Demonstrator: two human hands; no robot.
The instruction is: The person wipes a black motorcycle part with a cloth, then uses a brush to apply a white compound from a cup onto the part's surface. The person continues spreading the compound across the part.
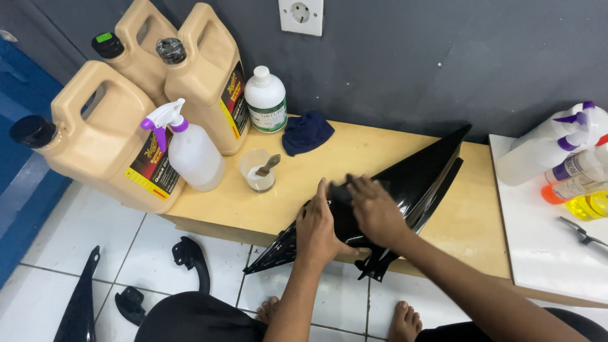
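A glossy black pointed plastic panel (423, 170) lies across a low wooden shelf (304, 190), its tip toward the back right and its near end hanging over the front edge. My left hand (318, 227) grips the panel's near left part and steadies it. My right hand (375, 209) presses flat on the panel's top with a small dark pad (341, 191) under its fingertips; the pad is mostly hidden.
Three tan jugs (104, 142) and a white spray bottle (190, 149) crowd the shelf's left end. Near them stand a white bottle (266, 98), a clear cup with a spatula (258, 171) and a dark blue cloth (306, 132). Spray bottles (557, 149) lie on a white board at right. Black parts (190, 259) rest on the tiled floor.
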